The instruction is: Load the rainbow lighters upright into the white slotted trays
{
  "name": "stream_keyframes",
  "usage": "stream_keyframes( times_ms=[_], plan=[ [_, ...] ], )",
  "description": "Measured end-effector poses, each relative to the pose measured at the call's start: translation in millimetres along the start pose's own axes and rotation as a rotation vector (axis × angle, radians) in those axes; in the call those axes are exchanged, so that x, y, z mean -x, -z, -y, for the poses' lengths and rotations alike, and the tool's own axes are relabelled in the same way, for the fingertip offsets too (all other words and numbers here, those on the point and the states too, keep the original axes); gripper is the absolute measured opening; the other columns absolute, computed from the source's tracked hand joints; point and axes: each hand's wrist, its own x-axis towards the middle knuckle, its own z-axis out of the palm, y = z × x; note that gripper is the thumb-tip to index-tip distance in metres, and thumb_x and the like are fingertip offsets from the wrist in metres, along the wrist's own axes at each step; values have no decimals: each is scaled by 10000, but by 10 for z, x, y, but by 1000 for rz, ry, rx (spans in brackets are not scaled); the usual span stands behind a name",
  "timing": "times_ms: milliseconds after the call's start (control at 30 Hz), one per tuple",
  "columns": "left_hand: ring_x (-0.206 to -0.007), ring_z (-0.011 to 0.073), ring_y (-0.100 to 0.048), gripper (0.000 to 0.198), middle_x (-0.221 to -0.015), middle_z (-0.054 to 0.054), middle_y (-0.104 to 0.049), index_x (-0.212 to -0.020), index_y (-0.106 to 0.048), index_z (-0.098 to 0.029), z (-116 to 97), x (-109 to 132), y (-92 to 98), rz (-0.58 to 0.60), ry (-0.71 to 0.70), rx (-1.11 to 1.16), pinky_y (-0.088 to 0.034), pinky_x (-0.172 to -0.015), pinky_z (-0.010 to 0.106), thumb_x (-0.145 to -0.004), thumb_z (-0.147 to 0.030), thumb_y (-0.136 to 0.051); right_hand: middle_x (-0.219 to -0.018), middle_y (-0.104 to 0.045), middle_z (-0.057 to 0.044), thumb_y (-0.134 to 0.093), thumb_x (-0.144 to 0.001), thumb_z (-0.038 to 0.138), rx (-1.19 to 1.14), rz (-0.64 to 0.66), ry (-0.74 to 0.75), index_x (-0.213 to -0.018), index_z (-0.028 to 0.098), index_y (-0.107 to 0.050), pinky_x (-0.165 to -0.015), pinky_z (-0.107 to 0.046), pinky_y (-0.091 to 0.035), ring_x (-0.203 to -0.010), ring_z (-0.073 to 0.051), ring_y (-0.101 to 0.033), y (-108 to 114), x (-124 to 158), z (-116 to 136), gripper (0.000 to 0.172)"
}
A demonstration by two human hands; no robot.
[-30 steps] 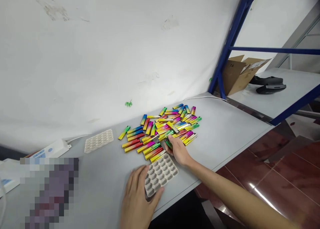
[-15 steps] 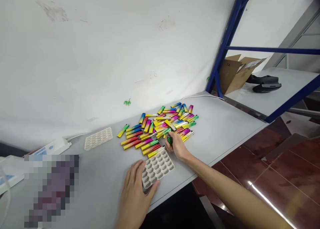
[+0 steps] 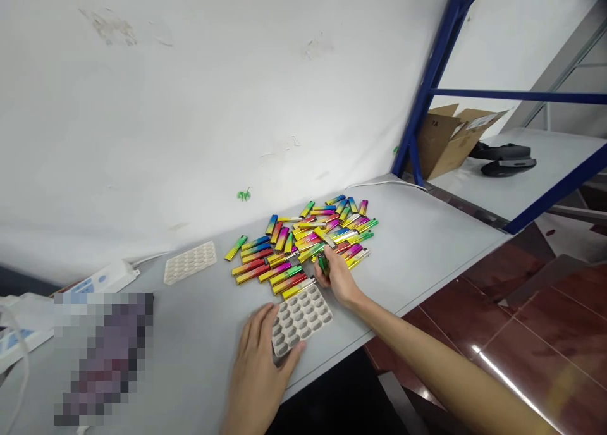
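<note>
Nothing but a slight sway of my view has shifted things since half a second ago; the right hand [image 3: 339,278] still pinches a green lighter [image 3: 323,264] at the near side of the lighter pile [image 3: 284,258], its lower end lost to me behind the fingers. On my feed the left hand [image 3: 258,353] grips the left end of a pale tray [image 3: 303,319] on the table [image 3: 203,346], covering that edge, with its forearm cut off below. Farther left lies a second tray [image 3: 190,262], and a pixelated patch [image 3: 107,356] masks something I cannot identify.
</note>
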Motion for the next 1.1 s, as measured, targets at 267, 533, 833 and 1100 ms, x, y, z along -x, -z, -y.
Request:
stream_keyframes(
  times_ms=[267,533,833,1100],
  plan=[
    [-1311,311,-467,571,-1397,100,-512,-1399,-410,-254,-10,-2,19,15,-5,-5,-503,-1013,526,-897,-467,-580,-549,-527,-5,-397,-923,680,-58,-13,14,-625,187,-536,-483,-257,-342,-486,-118,-461,-55,14,60,592],
    [-1317,312,-465,575,-1397,101,-510,-1404,-404,-262,1,4,-2,5,-17,10,-508,-1005,527,-898,-470,-582,-479,-282,62,-338,-927,710,-69,18,-13,-629,213,-433,-465,-271,-183,-439,-95,-227,-41,29,16,587],
    [-1305,317,-480,566,-1389,106,-519,-1402,-408,-261,-6,2,3,-9,-28,11,-510,-1003,537,-898,-448,-587,-448,-256,59,-343,-941,628,-124,74,17,-580,224,-405,-441,-277,-141,-410,-93,-190,-16,38,31,546],
    [-1322,308,-457,585,-1402,98,-508,-1406,-399,-257,-15,10,17,14,-11,5,-499,-1021,515,-894,-469,-585,-455,-235,63,-345,-944,649,-114,26,-10,-576,224,-411,-442,-281,-125,-413,-92,-173,-19,28,25,566]
  ],
)
